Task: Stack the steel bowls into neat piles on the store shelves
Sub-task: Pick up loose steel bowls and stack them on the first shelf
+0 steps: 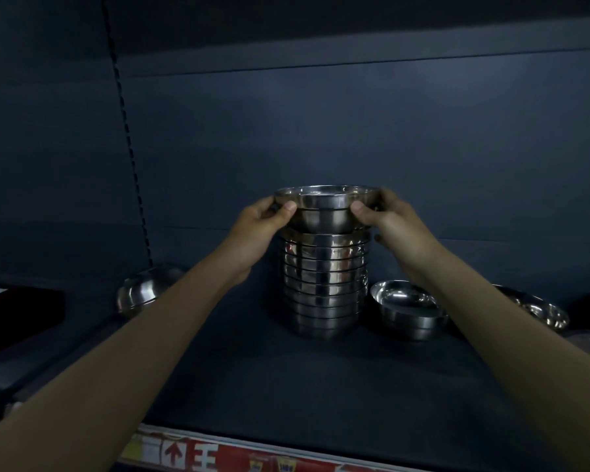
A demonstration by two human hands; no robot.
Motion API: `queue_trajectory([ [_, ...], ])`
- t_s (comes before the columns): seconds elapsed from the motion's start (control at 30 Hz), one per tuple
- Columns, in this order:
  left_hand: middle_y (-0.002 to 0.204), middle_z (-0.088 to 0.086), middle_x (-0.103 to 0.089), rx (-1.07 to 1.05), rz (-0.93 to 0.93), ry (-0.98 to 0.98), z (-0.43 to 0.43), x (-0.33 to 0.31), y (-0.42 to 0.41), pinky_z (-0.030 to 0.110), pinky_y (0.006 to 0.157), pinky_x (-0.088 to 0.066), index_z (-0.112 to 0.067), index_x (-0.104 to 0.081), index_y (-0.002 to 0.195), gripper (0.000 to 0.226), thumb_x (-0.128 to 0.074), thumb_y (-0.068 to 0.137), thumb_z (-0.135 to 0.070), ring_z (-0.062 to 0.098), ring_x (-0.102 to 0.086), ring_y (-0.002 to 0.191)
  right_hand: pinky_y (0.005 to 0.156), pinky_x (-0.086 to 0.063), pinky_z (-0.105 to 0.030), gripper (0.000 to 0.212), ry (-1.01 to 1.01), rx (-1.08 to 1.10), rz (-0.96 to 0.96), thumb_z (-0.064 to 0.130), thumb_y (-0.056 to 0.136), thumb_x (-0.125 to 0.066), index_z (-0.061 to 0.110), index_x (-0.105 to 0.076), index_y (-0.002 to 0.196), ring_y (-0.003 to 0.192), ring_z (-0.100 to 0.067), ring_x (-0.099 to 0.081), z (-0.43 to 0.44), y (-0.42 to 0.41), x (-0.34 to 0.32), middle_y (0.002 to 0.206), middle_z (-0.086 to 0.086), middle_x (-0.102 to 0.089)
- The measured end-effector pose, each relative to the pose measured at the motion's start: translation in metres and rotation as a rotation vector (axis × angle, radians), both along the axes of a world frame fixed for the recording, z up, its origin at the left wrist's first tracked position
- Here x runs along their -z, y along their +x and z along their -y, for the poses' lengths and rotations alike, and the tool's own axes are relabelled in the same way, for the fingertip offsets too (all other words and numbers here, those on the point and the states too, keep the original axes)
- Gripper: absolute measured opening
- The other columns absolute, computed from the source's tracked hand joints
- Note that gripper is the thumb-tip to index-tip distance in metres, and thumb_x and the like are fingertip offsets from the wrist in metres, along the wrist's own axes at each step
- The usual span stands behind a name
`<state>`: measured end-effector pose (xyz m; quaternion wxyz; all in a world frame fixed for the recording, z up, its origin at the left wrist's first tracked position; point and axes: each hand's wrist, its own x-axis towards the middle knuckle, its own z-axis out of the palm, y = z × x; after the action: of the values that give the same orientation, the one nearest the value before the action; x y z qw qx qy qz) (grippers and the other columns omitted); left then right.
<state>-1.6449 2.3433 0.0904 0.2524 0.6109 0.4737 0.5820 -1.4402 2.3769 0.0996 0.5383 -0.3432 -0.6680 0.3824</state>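
Note:
A tall pile of nested steel bowls (pixel 325 284) stands in the middle of the dark shelf (pixel 286 379). Just above the pile, a steel bowl (pixel 326 207) sits upright between both my hands. My left hand (pixel 264 223) grips its left rim, thumb on the front wall. My right hand (pixel 389 219) grips the right rim the same way. The held bowl's base looks to rest in or hover just over the top of the pile; which, I cannot tell.
A single steel bowl (pixel 407 310) stands upright right of the pile. Another bowl (pixel 143 291) leans tilted at the left, and more bowls (pixel 539 306) lie tilted at the far right. A dark box (pixel 17 315) sits left. A red price strip (pixel 239 454) edges the shelf front.

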Motion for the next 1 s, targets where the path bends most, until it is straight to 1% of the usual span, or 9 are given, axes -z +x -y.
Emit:
queue_trajectory([
  [0.13,0.102,-0.017,-0.066,0.001,0.015,-0.049,-0.004,0.006,0.002,0.008,0.071,-0.039,-0.026,-0.064,0.109,0.014,-0.054,0.1,-0.028,-0.013,-0.059,0.088,0.071,-0.038,-0.021,0.013,-0.017,0.004,0.007,0.021,0.095,-0.062,0.016,-0.054,0.104,0.09,-0.002,-0.057,-0.004,0.001,0.007,0.106,0.007,-0.062],
  [0.3,0.103,-0.02,-0.066,0.013,0.033,-0.098,-0.007,0.022,0.001,0.008,0.072,-0.038,-0.024,-0.065,0.116,0.02,-0.054,0.1,-0.028,-0.022,-0.059,0.081,0.068,-0.038,-0.019,0.014,-0.08,-0.027,-0.01,0.021,0.095,-0.062,0.023,-0.05,0.087,0.083,0.002,-0.059,-0.005,0.0,0.021,0.101,0.013,-0.063],
  [0.4,0.101,-0.019,-0.068,0.015,0.037,-0.106,-0.01,0.029,0.001,0.012,0.073,-0.041,-0.03,-0.065,0.105,0.013,-0.053,0.1,-0.028,-0.02,-0.061,0.082,0.075,-0.043,-0.023,0.009,-0.103,-0.046,-0.039,0.023,0.093,-0.064,0.027,-0.056,0.095,0.094,-0.005,-0.063,-0.01,-0.001,0.035,0.104,0.012,-0.066],
  [0.53,0.096,-0.022,-0.069,0.009,0.049,-0.102,-0.013,0.033,0.001,0.016,0.076,-0.042,-0.035,-0.064,0.098,0.012,-0.053,0.1,-0.032,-0.014,-0.062,0.088,0.073,-0.046,-0.021,0.013,-0.101,-0.076,-0.088,0.019,0.094,-0.063,0.018,-0.056,0.105,0.085,0.0,-0.066,-0.011,-0.003,0.041,0.1,0.008,-0.066],
  [0.67,0.1,-0.025,-0.068,0.016,0.035,-0.106,-0.013,0.038,0.001,0.012,0.074,-0.041,-0.04,-0.062,0.102,0.014,-0.052,0.1,-0.03,-0.021,-0.061,0.086,0.093,-0.048,-0.028,0.022,-0.093,-0.022,-0.087,0.022,0.089,-0.068,0.026,-0.054,0.106,0.107,-0.009,-0.062,-0.01,-0.009,0.046,0.114,0.009,-0.061],
  [0.73,0.11,-0.021,-0.066,0.009,0.025,-0.123,-0.011,0.043,-0.004,0.016,0.083,-0.043,-0.04,-0.059,0.11,0.016,-0.054,0.099,-0.03,-0.015,-0.061,0.095,0.098,-0.034,-0.008,0.049,0.085,0.248,-0.026,0.021,0.087,-0.069,0.025,-0.049,0.131,0.112,0.005,-0.045,0.003,-0.019,0.05,0.131,0.009,-0.045],
  [0.8,0.134,-0.008,-0.058,-0.032,0.012,-0.163,-0.006,0.052,-0.016,0.03,0.103,-0.043,-0.029,-0.048,0.138,0.042,-0.057,0.097,-0.036,0.002,-0.056,0.119,0.089,-0.025,0.005,0.052,0.416,0.47,-0.001,0.01,0.086,-0.063,0.011,-0.045,0.135,0.1,0.014,-0.038,0.023,-0.035,0.053,0.132,0.0,-0.039],
  [0.9,0.14,0.005,-0.053,-0.168,0.04,-0.17,0.009,0.066,-0.046,0.035,0.111,-0.039,-0.016,-0.038,0.149,0.06,-0.061,0.095,-0.033,0.014,-0.052,0.126,0.096,-0.043,-0.018,0.039,0.629,0.37,-0.017,0.01,0.081,-0.055,0.012,-0.051,0.121,0.108,0.0,-0.049,0.039,-0.068,0.061,0.121,-0.005,-0.046],
  [1.0,0.123,0.005,-0.063,-0.357,0.106,-0.131,0.025,0.081,-0.095,0.025,0.094,-0.047,-0.011,-0.053,0.136,0.043,-0.061,0.096,-0.022,0.018,-0.061,0.11,0.089,-0.053,-0.034,0.033,0.475,0.13,0.023,0.015,0.083,-0.059,0.022,-0.051,0.114,0.102,-0.013,-0.058,0.037,-0.117,0.072,0.116,-0.001,-0.051],
])
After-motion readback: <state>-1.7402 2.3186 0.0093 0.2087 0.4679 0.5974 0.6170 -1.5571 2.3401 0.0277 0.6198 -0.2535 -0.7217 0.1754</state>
